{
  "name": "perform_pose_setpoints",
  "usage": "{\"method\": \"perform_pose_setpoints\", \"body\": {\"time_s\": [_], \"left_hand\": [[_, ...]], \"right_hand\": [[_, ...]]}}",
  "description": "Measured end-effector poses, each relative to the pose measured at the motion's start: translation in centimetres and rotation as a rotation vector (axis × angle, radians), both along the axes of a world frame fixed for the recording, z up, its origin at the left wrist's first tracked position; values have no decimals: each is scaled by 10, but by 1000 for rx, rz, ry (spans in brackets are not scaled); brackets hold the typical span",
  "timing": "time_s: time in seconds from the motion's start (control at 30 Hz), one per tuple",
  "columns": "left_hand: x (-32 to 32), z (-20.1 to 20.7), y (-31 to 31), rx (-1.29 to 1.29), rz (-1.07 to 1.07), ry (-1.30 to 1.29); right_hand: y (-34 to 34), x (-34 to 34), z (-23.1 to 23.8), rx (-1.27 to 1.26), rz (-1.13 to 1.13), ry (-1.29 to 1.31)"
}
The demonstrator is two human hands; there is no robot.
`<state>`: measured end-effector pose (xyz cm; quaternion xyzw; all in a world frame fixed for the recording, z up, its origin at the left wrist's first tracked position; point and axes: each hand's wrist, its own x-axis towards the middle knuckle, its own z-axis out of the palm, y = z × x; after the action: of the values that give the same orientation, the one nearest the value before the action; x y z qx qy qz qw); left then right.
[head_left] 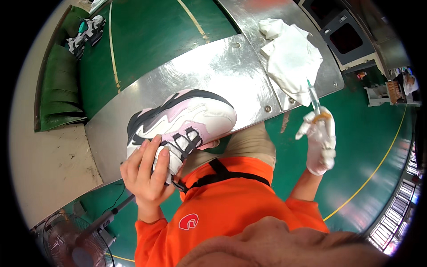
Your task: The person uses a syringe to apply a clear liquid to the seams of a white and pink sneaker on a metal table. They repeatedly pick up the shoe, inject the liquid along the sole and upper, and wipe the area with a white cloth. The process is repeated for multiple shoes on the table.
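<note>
A sneaker [187,115] in white, pink and black lies tilted on its side over the metal table, its toe pointing right. The bare fingers of my left hand [149,171] are wrapped over its tongue and collar. Black laces cross the shoe's upper beside my fingertips. Off the table's right front edge, my right hand [321,142] wears a white glove and grips a clear syringe [315,99] with a thin green tip. The tip points up toward a crumpled white cloth [293,58] on the table, and an orange-brown part shows at my fingers.
The metal table [204,62] has bolts and a seam near its right part. More shoes [89,33] sit at the far left beside a green padded barrier [60,89]. A standing fan [75,240] is at the lower left. A grey machine [347,40] stands at the upper right.
</note>
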<state>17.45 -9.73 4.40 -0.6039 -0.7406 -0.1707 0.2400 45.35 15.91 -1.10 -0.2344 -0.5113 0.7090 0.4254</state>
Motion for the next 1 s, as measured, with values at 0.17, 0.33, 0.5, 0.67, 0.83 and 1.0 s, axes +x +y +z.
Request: {"method": "perform_pose_setpoints", "body": {"time_s": [0.17, 0.33, 0.5, 0.67, 0.83, 1.0], "left_hand": [[-21, 5, 2, -19, -90, -15], [-24, 14, 1, -87, -115, -38], [-23, 14, 5, -109, -110, -55], [-21, 17, 4, -122, -88, -65], [-21, 16, 6, -111, -79, -64], [-20, 16, 6, -105, -73, -61]], "right_hand": [[-1, -11, 11, 154, 33, -517], [1, -11, 4, -114, 347, 30], [-7, -36, -11, -390, 629, 420], [-8, -53, -18, -385, 728, 545], [-10, -61, -29, -398, 744, 580], [-13, -67, 0, -381, 641, 321]]}}
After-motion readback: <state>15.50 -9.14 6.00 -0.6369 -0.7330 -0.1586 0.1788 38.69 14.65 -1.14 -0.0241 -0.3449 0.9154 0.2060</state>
